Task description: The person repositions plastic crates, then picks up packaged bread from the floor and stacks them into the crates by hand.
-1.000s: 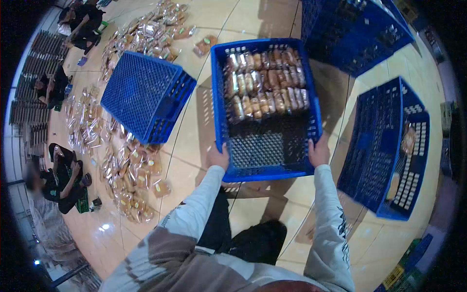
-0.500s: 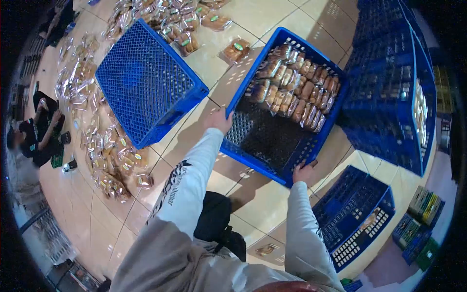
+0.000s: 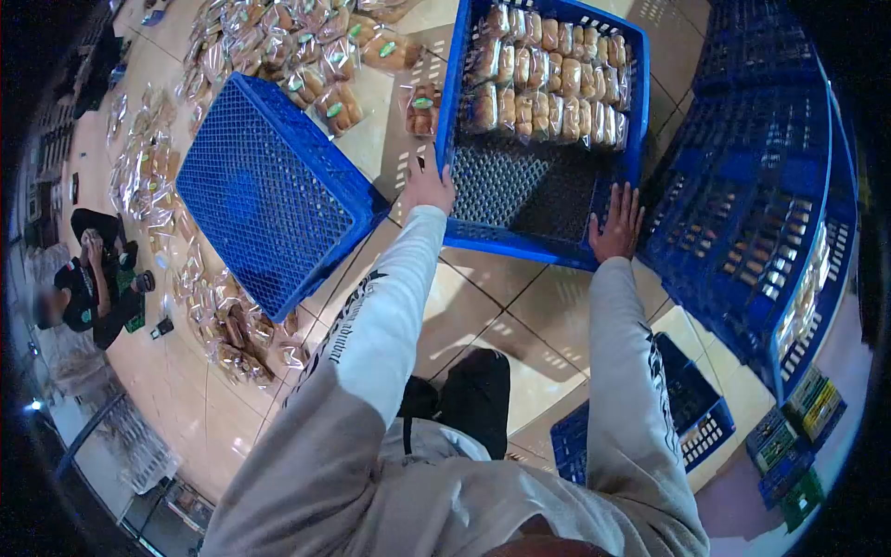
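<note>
A blue plastic crate [image 3: 548, 249] stands before me on the tiles, with rows of bagged bread rolls [image 3: 557, 79] filling its far part. Bare mesh shows in its near part. My left hand [image 3: 429, 188] is closed at the crate's left rim, the thumb on the rim side and the fingers along the outer wall. At the near right corner my right hand [image 3: 616, 226] lies over the rim, open, its fingers spread. A bagged loaf with a green label [image 3: 422, 110] rests on the floor just beyond my left hand.
An upturned blue crate [image 3: 269, 186] sits to the left, amid many bagged loaves [image 3: 278, 46] on the floor. Tall stacked crates [image 3: 752, 213] rise at the right, with a lower crate [image 3: 696, 418] near my right arm. Another person [image 3: 93, 269] sits at far left.
The crate with the rolls has moved away from me and turned squarer to my view. My right hand has gone from gripping the rim to lying spread on it.
</note>
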Demonstrator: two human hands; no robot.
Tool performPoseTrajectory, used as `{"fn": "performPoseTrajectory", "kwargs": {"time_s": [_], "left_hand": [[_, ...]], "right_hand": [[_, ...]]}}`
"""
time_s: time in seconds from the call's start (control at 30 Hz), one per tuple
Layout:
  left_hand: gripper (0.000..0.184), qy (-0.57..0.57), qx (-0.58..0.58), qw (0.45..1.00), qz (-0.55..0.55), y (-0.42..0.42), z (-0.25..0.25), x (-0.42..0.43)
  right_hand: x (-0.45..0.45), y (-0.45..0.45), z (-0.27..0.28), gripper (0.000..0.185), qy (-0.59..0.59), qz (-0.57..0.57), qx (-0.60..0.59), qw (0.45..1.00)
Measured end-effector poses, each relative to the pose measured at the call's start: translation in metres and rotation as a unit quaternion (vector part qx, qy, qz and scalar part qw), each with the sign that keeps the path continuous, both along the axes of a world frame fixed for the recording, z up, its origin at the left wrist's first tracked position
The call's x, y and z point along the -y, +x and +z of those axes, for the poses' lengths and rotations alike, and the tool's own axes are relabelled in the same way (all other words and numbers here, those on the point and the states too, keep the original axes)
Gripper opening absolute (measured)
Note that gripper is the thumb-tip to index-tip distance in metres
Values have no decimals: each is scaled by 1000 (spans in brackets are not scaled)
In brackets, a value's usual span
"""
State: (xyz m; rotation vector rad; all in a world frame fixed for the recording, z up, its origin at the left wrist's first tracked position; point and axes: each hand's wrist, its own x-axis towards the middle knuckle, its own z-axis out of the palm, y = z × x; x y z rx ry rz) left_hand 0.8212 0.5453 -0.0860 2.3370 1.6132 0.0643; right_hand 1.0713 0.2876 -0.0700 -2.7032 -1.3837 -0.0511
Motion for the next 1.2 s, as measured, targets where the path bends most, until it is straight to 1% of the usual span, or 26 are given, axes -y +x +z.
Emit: {"fn": "performPoseTrajectory", "kwargs": {"time_s": [0.03,0.13,0.17,0.2,0.23,0.33,0.4,0.5,0.53,0.57,0.6,0.63,0.67,0.73,0.77,0.8,0.87,0.97,1.03,1.1,1.13,1.17,1.2], "left_hand": [[60,-9,-8,1000,4,10,2,-5],[61,-16,-29,999,29,43,15,-36],[61,-15,-39,999,26,49,14,-43],[61,-26,-51,998,26,54,14,-41],[60,-61,-63,996,31,55,12,-39],[57,-134,-72,987,46,81,20,-70],[55,-175,-61,981,54,98,39,-81],[52,-18,-89,996,-12,120,5,-106],[52,197,-25,979,-53,119,-31,-117],[51,104,-33,993,-33,132,-21,-127],[50,10,-40,999,-10,147,1,-139],[49,-85,-48,995,13,160,13,-149],[46,-31,-23,999,9,168,13,-156],[44,-59,-34,998,8,191,15,-181],[43,-75,-40,996,8,202,15,-192],[41,-52,-32,998,9,212,11,-199],[40,-65,-19,998,17,231,10,-210],[39,-109,-2,994,14,232,12,-216],[38,-132,14,991,33,234,7,-214],[37,-159,39,985,50,244,15,-216],[36,-159,53,984,60,250,15,-218],[36,-160,63,983,70,255,13,-218],[38,-168,88,979,80,263,11,-223]], "right_hand": [[-12,13,1,77,-1,3,0,1000],[-43,39,7,79,-73,-55,-15,996],[-56,45,8,78,-66,-59,-18,996],[-59,50,12,78,-71,-60,-23,995],[-58,52,15,78,-78,-59,-27,995],[-67,72,3,74,-18,-37,-67,997],[-81,87,3,73,-10,-30,-90,995],[-101,115,6,73,8,-35,-112,993],[-111,125,4,73,25,-31,-125,991],[-122,136,2,72,44,-24,-139,989],[-133,148,2,72,39,-16,-120,992],[-142,159,4,72,33,-8,-102,994],[-152,169,4,72,28,-1,-87,996],[-173,188,1,72,25,10,-46,999],[-182,193,3,72,16,-3,-48,999],[-190,200,6,72,5,-13,-48,999],[-212,218,11,72,-23,-36,-27,999],[-225,233,20,74,-68,-72,-89,991],[-228,244,20,72,-58,-51,-84,993],[-237,266,12,71,-35,-16,-83,996],[-241,282,7,68,14,35,-68,997],[-250,295,7,67,43,55,-78,995],[-258,306,8,67,23,48,-91,994]]}}
